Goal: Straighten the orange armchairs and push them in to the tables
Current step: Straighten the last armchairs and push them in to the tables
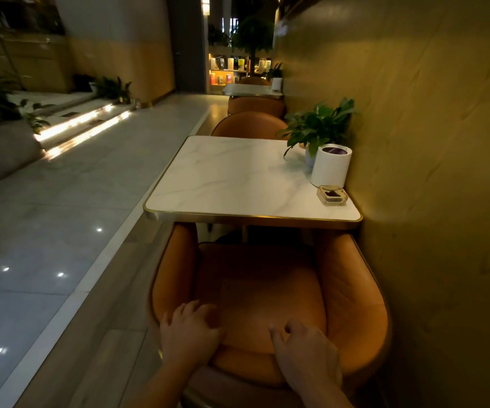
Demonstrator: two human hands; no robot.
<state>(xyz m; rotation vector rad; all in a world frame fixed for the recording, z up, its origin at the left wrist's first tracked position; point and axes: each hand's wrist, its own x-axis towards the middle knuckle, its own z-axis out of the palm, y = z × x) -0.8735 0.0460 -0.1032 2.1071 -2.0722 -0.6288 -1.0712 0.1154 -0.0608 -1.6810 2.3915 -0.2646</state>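
Orange armchair (267, 293) nearest you sat at the near edge of the marble-topped table (237, 178), its two arm fronts tucked just under the gold-trimmed rim and its right side close against the yellow wall (429, 172). Its leather looked smooth and padded, with a rounded tub back curving into the arms and a darker seat cushion in shadow under the table edge. Your left hand (190, 331) lay over the top of the chair back toward the left, fingers spread and curled loosely onto the inner padding. Your right hand (302, 346) rested on the back further right, fingers bent over the same rim; both hands pressed on the leather rather than closing around anything.

Across the table a second orange armchair (249, 125) showed its back, drawn up to the far edge, and a third (255, 106) stood behind it at the next table (249, 89).

On your table, against the wall, a white cylindrical container (330, 166) had a dark top; you could not tell what was inside. Just beside it, nearer you, a small clear square dish (331, 195) held something dark. Behind the cylinder a pale pot (310, 157) held a leafy green plant (320, 125).
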